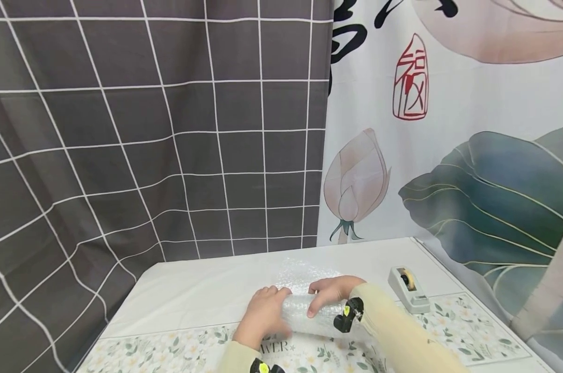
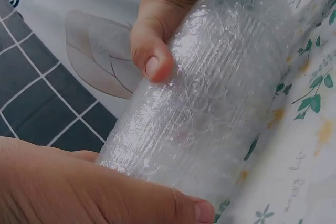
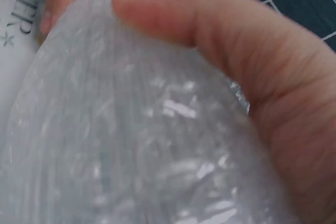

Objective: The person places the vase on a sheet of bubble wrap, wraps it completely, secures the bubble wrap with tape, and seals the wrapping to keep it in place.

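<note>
A cylindrical bundle of clear bubble wrap (image 1: 302,317) lies across the table in front of me. My left hand (image 1: 264,313) grips its left end, with the thumb along the near side in the left wrist view. Toward the other end, my right hand (image 1: 333,292) holds the bundle from above and behind, its thumb (image 3: 157,17) pressed on the wrap. Behind the bundle, a loose sheet of bubble wrap (image 1: 296,273) spreads flat. Ribbed layers show through the bundle's surface (image 2: 210,93); whatever is inside is hidden.
A pale tape dispenser (image 1: 408,290) with a yellowish roll stands at the table's right. The white table cover (image 1: 192,290) carries a floral printed band (image 1: 178,349). A dark grid curtain (image 1: 234,155) and a white lotus-printed curtain (image 1: 365,103) hang behind.
</note>
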A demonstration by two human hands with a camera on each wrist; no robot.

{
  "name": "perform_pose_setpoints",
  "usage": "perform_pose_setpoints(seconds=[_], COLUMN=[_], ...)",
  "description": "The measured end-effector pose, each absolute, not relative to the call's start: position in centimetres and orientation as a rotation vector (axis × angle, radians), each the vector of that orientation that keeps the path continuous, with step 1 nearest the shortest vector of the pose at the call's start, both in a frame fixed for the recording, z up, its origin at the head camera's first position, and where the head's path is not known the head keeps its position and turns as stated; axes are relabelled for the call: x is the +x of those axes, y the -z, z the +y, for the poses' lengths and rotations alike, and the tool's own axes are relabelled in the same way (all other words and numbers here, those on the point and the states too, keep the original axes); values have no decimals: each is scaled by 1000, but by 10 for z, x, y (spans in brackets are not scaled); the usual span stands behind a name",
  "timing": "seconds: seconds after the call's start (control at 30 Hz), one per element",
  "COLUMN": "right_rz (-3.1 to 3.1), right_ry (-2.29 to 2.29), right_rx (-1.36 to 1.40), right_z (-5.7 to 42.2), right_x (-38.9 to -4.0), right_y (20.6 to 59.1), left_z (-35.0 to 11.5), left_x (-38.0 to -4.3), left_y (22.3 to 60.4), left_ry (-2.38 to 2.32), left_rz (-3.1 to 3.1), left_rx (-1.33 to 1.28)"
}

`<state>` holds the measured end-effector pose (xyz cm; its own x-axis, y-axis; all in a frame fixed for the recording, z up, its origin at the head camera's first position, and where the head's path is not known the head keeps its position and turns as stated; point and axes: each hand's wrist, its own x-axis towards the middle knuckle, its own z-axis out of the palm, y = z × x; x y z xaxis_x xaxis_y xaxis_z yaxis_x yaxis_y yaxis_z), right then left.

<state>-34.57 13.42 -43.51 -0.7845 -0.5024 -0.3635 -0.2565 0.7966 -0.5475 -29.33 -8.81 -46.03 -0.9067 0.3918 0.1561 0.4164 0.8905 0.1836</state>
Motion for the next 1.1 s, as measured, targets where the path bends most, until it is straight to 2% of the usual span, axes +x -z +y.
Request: perform_pose_setpoints(seconds=[0.2,0.43,0.67,0.9,1.1], right_rz=[2612,2828,3045,3129,3146], right_ry=[540,376,174,-116,-278], right_rx=[-603,-1033,-1340,-1355,-1306], right_z=[131,134,139,138,131], right_x=[-340,-323,-301,-284,-283], right_y=[428,422,428,435,445], left_z=[-91,-89,-88,-90,-93], left_x=[-300,-301,-299,-301,-302], left_y=[457,449,443,439,438], left_ry=[356,430,560,836,1015], left_rz=[-3007,-3092,-3148,-3231,-3287], left_rx=[-654,-614,-581,-583,-594])
